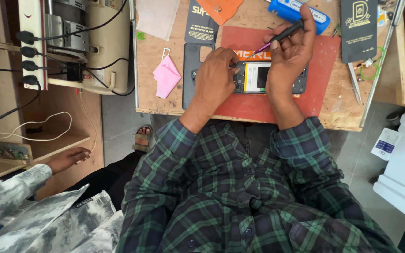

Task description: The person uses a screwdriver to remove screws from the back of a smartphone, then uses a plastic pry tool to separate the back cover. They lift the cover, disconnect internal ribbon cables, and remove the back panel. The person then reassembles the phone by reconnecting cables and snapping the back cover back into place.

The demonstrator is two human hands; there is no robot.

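Head view: the left hand (214, 75) presses on the left end of an opened phone (258, 77), fingers curled down onto its edge, pinning it, not wrapped round it. The right hand (289, 56) has fingers closed on a thin black screwdriver (277, 38) w/ a purple tip, tip angled down toward the phone's top edge, near the left fingertips. The phone lies flat on a red mat (324, 61) at the middle of the wooden bench (151, 100), back removed; a yellow-edged battery and dark circuit parts show inside. A dark back cover (191, 79) lies just left of it, partly under the left wrist. A pink cloth (166, 77) sits further left, tweezers (354, 84) to the right. Risk, as judged: the tip may slip off a small screw and gouge the battery or board if the left hand lets the phone shift; loose screws could roll off the mat. At bottom left, another person's hand (69, 158) rests on a shelf, well apart.
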